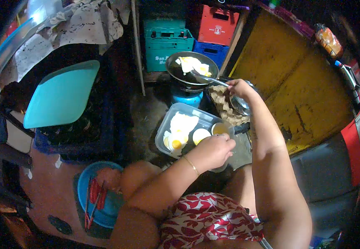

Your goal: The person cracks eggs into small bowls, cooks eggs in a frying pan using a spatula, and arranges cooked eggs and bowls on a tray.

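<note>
My right hand (240, 89) is closed round the handle of a metal spatula (214, 79). Its blade reaches under or against fried egg (191, 65) in a dark frying pan (175, 76). The pan sits on a burner atop a blue gas tank (187, 99). My left hand (216, 151), with a bracelet at the wrist, has its fingers curled over the right side of a clear plastic container (160, 139). Fried eggs (182, 128) lie inside it. Near my left fingers is a round cup-like thing (220, 129) with a pale rim; my hand hides part of the container.
Beside the stove lies a cardboard egg tray (223, 103), with a shiny metal bowl or lid (241, 106). On the left are a blue basin (84, 178) with red food and tongs, and a teal lid (61, 97). Green (167, 50) and red crates (217, 25) stand behind.
</note>
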`<action>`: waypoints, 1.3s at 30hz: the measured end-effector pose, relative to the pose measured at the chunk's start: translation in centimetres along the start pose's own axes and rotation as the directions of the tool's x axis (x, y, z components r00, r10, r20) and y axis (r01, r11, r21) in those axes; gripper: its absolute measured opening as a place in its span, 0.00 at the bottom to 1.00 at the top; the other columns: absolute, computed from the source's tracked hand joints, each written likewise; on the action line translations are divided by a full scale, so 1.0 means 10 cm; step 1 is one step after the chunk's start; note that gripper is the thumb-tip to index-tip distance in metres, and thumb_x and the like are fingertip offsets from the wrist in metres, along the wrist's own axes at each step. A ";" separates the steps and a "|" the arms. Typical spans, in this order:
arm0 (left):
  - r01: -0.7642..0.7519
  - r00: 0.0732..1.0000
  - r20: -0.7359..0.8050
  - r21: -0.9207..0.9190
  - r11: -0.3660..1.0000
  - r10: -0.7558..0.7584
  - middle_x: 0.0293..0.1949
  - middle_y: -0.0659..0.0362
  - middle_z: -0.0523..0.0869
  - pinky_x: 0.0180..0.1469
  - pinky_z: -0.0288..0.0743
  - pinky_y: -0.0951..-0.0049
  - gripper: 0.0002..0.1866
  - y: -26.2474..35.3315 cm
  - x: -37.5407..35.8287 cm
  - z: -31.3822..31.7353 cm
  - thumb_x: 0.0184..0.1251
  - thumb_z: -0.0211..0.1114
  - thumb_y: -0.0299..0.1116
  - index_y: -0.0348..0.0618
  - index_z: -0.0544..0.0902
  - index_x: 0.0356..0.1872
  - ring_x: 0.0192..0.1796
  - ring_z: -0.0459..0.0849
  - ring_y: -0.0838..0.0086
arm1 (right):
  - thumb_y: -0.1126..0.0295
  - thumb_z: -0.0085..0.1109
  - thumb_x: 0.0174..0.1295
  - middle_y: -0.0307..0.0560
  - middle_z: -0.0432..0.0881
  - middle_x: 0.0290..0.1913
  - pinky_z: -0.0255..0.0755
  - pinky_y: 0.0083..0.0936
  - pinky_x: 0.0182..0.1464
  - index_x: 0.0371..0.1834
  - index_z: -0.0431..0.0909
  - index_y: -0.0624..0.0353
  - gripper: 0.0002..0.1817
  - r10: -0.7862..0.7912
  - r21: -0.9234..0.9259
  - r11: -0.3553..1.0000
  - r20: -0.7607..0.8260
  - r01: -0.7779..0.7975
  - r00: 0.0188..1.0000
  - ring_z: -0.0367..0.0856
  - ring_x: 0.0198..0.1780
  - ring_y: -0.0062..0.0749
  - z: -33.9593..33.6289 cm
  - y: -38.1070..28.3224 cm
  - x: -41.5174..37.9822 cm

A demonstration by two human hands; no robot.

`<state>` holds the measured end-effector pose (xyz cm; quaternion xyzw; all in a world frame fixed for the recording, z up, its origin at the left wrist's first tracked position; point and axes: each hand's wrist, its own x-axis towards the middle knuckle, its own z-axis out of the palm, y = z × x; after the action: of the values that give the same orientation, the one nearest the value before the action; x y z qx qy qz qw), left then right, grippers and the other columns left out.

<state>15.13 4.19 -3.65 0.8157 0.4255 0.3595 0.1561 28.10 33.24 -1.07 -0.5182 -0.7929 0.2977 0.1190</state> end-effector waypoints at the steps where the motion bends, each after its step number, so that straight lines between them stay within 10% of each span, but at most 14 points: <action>1: -0.004 1.000 0.007 -0.002 1.000 0.004 0.36 0.49 0.79 0.42 0.78 0.54 0.09 0.00 -0.01 0.01 0.61 0.64 0.35 0.41 0.75 0.34 0.39 0.82 0.50 | 0.73 0.59 0.67 0.36 0.81 0.30 0.71 0.24 0.37 0.55 0.82 0.62 0.14 -0.005 0.018 1.000 -0.024 0.006 1.000 0.72 0.30 0.22 0.01 0.01 0.00; 39: 0.032 0.982 0.186 0.025 0.999 -0.036 0.37 0.47 0.81 0.47 0.78 0.54 0.10 0.00 -0.11 0.06 0.60 0.66 0.35 0.40 0.78 0.36 0.44 0.83 0.50 | 0.69 0.59 0.69 0.37 0.82 0.31 0.70 0.23 0.36 0.54 0.82 0.62 0.14 0.057 0.146 0.988 -0.083 -0.045 0.995 0.72 0.30 0.22 0.03 -0.03 -0.02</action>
<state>15.11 3.34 -4.55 0.8400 0.4268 0.2742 0.1926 27.80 32.82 -1.08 -0.5409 -0.7498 0.3342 0.1829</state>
